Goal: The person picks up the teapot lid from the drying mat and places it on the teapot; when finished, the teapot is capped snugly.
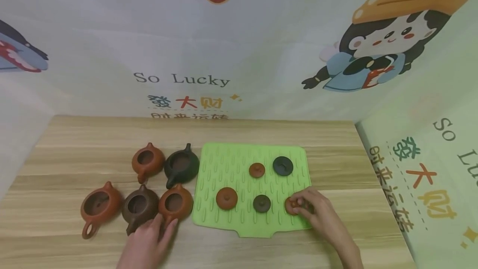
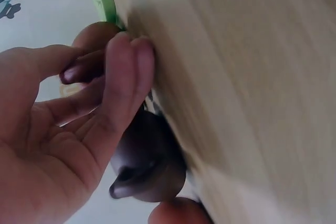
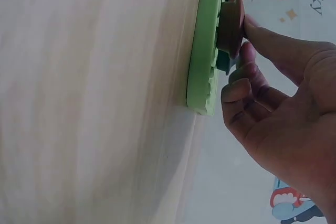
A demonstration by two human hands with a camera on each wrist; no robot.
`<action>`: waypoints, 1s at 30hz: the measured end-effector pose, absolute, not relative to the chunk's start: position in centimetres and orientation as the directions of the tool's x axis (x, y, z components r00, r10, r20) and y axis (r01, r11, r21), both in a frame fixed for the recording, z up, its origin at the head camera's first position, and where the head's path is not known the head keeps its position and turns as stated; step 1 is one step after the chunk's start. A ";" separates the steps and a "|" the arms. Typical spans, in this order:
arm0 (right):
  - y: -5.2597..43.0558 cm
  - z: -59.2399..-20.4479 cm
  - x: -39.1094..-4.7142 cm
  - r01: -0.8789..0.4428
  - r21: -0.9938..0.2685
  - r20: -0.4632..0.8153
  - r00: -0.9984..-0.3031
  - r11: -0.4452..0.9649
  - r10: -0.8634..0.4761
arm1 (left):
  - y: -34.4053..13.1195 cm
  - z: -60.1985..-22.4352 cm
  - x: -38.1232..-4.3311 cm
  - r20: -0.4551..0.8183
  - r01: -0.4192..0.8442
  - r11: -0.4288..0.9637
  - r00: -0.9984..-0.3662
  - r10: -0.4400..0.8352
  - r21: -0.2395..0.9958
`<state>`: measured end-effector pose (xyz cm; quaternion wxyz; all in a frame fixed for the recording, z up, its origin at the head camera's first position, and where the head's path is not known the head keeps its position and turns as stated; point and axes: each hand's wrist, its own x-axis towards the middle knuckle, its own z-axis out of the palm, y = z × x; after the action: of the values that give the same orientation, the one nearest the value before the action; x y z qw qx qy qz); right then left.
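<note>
My left hand (image 1: 143, 244) holds the handle of a reddish-brown teapot (image 1: 188, 203) without its lid, at the front of the table. In the left wrist view its thumb and fingers close round the handle, with the dark brown teapot (image 2: 144, 153) beside them. On the front right corner of the green mat (image 1: 224, 157), my right hand (image 1: 319, 211) pinches the knob of a reddish-brown teapot lid (image 1: 288, 206). The right wrist view shows that lid (image 3: 230, 27) low at the mat, thumb and fingertips at its top.
More lidless teapots stand left of the mat: an orange-brown one (image 1: 158, 159), a black one (image 1: 192, 165) and a larger reddish one (image 1: 113, 200). Other lids lie on the mat, among them a large reddish one (image 1: 226, 198), a dark brown one (image 1: 262, 204) and a black one (image 1: 282, 166).
</note>
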<state>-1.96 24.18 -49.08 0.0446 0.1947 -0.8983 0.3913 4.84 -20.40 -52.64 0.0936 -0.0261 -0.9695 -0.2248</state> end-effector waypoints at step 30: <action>11.3 -41.1 -5.6 -0.504 -0.772 0.273 -0.814 0.389 -0.513 | -18.7 -51.9 4.6 0.275 0.132 0.902 -0.961 0.015 0.412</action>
<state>-5.56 11.34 -41.08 -0.0052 0.3051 -0.8332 0.4611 4.59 -18.74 -51.86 0.1339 -0.0381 -0.9659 -0.2183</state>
